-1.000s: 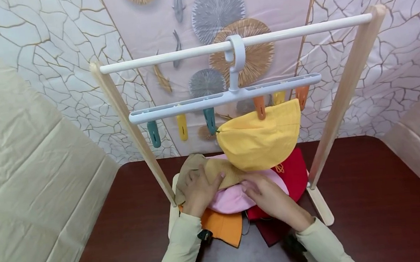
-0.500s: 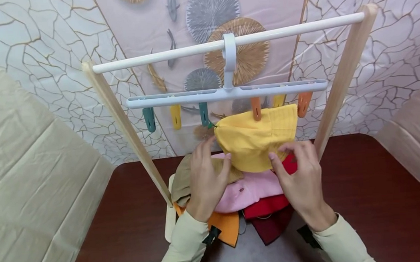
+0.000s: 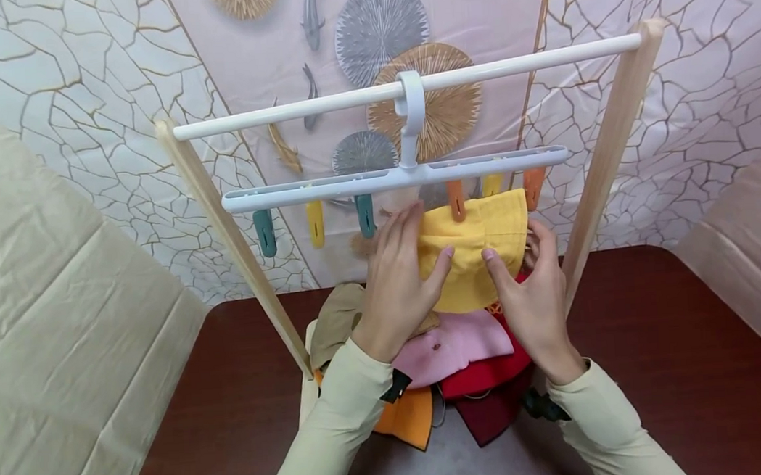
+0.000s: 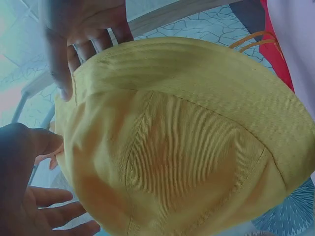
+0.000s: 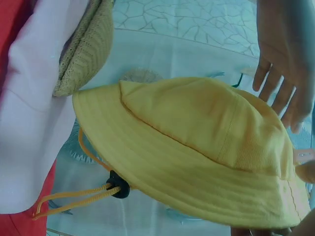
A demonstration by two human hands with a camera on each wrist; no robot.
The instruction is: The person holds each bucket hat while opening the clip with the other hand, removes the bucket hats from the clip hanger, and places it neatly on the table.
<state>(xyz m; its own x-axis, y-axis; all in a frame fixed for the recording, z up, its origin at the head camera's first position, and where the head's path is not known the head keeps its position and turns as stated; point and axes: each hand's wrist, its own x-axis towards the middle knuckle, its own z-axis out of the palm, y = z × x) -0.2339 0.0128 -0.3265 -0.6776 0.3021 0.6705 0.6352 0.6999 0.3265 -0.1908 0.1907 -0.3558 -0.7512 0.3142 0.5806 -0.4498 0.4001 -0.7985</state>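
A yellow bucket hat (image 3: 466, 250) hangs brim to the right from an orange clip (image 3: 457, 202) on a pale blue hanger (image 3: 351, 186). My left hand (image 3: 396, 284) is at the crown side, fingers fairly straight and thumb over the front of the fabric. My right hand (image 3: 538, 300) holds the brim, thumb in front and fingers behind. An orange chin cord with a black toggle (image 5: 118, 185) dangles under the brim in the right wrist view. Below lie a pink hat (image 3: 452, 346), a red one (image 3: 487, 376) and a tan one (image 3: 336, 320).
The hanger hooks over a white rod (image 3: 294, 110) on a wooden stand (image 3: 607, 158). More teal, yellow and orange clips hang from it, including a teal clip (image 3: 265, 234). Orange fabric (image 3: 407, 417) and maroon fabric (image 3: 489, 416) lie at the pile's front on the dark table (image 3: 196, 423).
Both hands have risen from the pile of hats to the hanging yellow hat. My right hand has taken hold of its brim, and my left hand has come in at the crown.
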